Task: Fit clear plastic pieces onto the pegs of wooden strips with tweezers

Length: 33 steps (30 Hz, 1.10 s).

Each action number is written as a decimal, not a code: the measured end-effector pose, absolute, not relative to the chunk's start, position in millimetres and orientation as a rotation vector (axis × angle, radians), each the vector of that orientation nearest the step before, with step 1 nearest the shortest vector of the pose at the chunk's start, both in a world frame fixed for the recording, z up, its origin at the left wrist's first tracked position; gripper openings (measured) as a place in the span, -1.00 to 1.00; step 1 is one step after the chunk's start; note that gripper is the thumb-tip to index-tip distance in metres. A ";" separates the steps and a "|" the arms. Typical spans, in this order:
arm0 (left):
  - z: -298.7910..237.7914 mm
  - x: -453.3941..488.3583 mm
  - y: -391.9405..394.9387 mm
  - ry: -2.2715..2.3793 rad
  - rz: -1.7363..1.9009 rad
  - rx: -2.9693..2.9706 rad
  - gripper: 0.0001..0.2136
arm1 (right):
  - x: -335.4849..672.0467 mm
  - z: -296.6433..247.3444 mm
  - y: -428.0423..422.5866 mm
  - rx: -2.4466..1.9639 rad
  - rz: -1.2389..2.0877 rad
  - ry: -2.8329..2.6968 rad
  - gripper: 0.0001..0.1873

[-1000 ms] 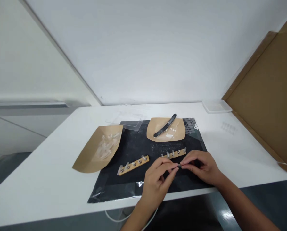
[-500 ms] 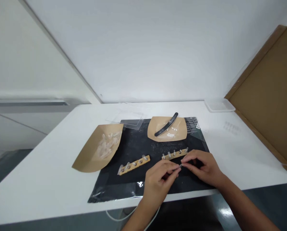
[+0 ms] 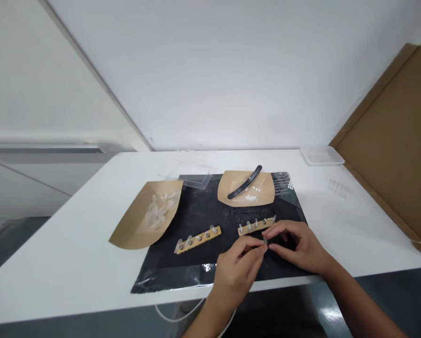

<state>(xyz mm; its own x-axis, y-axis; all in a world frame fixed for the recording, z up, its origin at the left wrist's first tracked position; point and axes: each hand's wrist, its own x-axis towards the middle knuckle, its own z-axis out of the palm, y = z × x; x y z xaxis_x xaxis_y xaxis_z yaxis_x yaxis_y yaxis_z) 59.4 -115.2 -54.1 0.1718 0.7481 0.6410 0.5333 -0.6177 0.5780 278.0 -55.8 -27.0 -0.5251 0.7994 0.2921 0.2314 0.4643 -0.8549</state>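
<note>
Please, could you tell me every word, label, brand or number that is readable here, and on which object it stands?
No readable text anywhere.
Black curved file: no readable print.
Yellowish strips: too small to judge.
Small piece between left hand and right hand: too small to tell.

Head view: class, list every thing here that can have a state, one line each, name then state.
left hand, fingers closed on small piece
small piece, gripped
right hand, thumb and forefinger apart
left strip, bearing clear pieces
right strip, bearing clear pieces
left tray, holding loose pieces
right tray, holding white bits
black file, lying across right tray
black mat, spread flat
</note>
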 end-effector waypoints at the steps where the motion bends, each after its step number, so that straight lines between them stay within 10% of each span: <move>1: -53.9 59.5 -115.8 1.250 1.414 2.248 -0.83 | 278.5 -27.2 -55.7 -0.865 1.050 -1.992 -0.82; 12: -48.0 60.4 -115.9 1.169 1.393 2.379 -0.87 | 277.0 -30.2 -53.9 -0.840 1.209 -1.931 -0.72; 33: -55.6 61.1 -109.3 1.179 1.378 2.196 -0.84 | 291.4 -9.1 8.8 -0.603 0.426 -2.384 -0.69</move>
